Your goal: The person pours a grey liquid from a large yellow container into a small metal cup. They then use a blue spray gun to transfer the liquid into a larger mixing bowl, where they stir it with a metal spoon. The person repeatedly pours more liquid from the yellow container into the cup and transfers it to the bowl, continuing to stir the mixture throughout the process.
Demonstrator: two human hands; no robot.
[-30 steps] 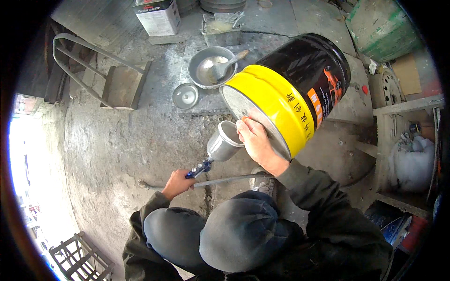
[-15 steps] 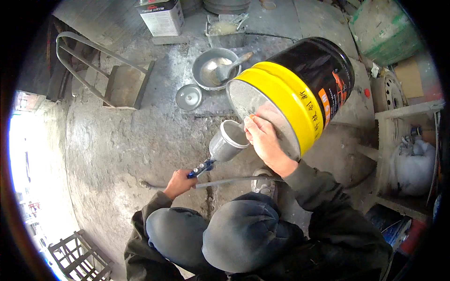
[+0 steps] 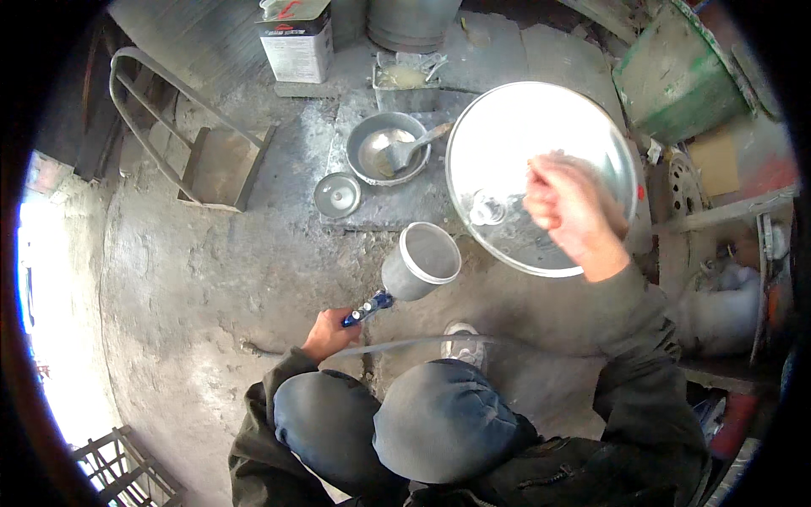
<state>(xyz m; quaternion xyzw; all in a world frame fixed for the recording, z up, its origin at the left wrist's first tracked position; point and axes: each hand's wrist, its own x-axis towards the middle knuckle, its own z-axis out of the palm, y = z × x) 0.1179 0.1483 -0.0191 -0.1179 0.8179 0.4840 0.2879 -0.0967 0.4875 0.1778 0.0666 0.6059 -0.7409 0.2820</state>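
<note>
In my left hand (image 3: 329,335) is a spray gun (image 3: 369,307) with a blue body, gripped by closed fingers. Its grey cup (image 3: 420,262) has an open top, tilted to the right, and I cannot make out what is inside. Right of the cup stands a large drum, seen from above by its shiny silver lid (image 3: 524,110). A small round spout (image 3: 488,208) sits near the lid's lower left edge. Over the lid, my right hand (image 3: 568,207) has its fingers curled closed, slightly blurred. Whether it holds something small is hidden.
Beyond the cup, a grey bowl (image 3: 361,162) holds a wide brush (image 3: 405,154); a small round lid (image 3: 338,195) lies beside it. Farther back stands a rectangular can (image 3: 297,55). A metal-framed stand (image 3: 224,165) is at left. A hose (image 3: 405,344) crosses the floor before my shoe (image 3: 463,345).
The drum has gone from tilted toward the cup to upright, farther right. My right hand has moved right and now hovers over its lid. The spray gun shifted slightly right.
</note>
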